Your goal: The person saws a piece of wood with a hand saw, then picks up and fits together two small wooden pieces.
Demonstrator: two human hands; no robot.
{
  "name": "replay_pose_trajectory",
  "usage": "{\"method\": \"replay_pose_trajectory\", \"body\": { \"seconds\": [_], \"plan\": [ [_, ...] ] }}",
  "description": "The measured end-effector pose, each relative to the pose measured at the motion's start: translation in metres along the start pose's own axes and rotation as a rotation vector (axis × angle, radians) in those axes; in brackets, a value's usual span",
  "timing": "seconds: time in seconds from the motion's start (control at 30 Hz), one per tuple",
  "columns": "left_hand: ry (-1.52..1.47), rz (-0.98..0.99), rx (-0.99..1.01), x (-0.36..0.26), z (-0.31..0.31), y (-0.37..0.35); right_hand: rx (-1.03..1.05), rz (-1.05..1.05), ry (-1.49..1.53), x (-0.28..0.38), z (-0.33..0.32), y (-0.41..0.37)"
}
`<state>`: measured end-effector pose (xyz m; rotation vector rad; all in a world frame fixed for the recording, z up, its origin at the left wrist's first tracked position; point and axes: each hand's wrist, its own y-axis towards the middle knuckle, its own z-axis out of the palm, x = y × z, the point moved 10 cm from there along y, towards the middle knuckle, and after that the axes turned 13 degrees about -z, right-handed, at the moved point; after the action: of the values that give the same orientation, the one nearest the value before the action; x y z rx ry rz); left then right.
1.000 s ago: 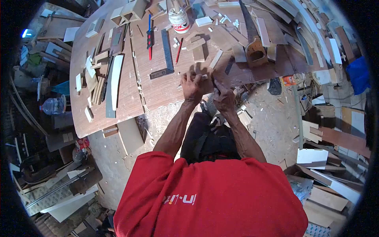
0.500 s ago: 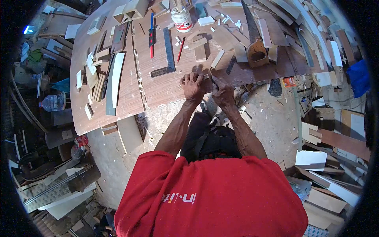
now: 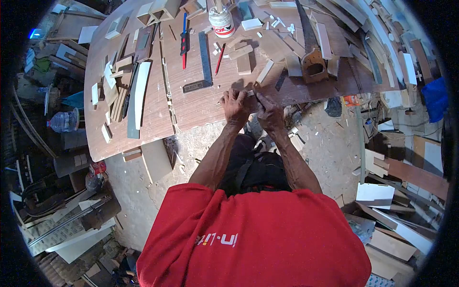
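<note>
At the near edge of the wooden table (image 3: 191,107), my left hand (image 3: 235,106) presses down with bent fingers on a small wood piece (image 3: 250,93). My right hand (image 3: 270,114) is closed just to its right, round a thin tool whose dark tip points up at the piece; most of the tool is hidden in the fist. Ahead of my hands lie a short pale wood strip (image 3: 264,71), a red pencil (image 3: 220,59) and stacked wood blocks (image 3: 244,63). A metal try square (image 3: 205,60) lies to the left.
A handsaw (image 3: 314,67) lies at the right of the table. Farther back stands a white tub (image 3: 221,24). A blue and red tool (image 3: 184,43) and a long white strip (image 3: 142,91) lie leftward. Scrap boards (image 3: 416,174) crowd the right side.
The fingers of my left hand have drawn together slightly on the wood piece, and my right hand has shifted a little at the table edge. The view has moved slightly.
</note>
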<state>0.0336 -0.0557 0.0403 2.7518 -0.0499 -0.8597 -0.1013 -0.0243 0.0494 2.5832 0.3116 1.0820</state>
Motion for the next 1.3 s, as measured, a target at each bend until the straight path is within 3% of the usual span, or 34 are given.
{"method": "replay_pose_trajectory", "body": {
  "seconds": [0.27, 0.43, 0.5, 0.57, 0.7, 1.1, 1.3],
  "plan": [
    [-0.025, 0.025, -0.045, -0.011, -0.01, 0.0, 0.011, -0.026, -0.037, 0.0, 0.016, 0.012],
    [-0.007, 0.029, -0.051, -0.01, -0.008, 0.003, 0.058, 0.032, 0.01, 0.006, -0.008, -0.014],
    [0.003, 0.021, -0.045, -0.009, -0.013, 0.002, -0.037, 0.049, 0.06, 0.009, -0.025, -0.02],
    [0.081, 0.077, 0.12, -0.011, -0.003, 0.003, -0.065, 0.06, 0.068, 0.008, -0.031, -0.017],
    [0.09, 0.174, 0.15, -0.018, -0.005, 0.005, -0.016, 0.157, 0.083, 0.006, -0.035, -0.011],
    [0.06, 0.175, 0.061, -0.017, 0.0, -0.001, -0.102, 0.047, 0.071, 0.004, -0.024, -0.007],
    [-0.043, 0.086, 0.015, -0.011, -0.002, 0.0, 0.022, 0.107, 0.058, 0.005, -0.013, -0.004]
  ]
}}
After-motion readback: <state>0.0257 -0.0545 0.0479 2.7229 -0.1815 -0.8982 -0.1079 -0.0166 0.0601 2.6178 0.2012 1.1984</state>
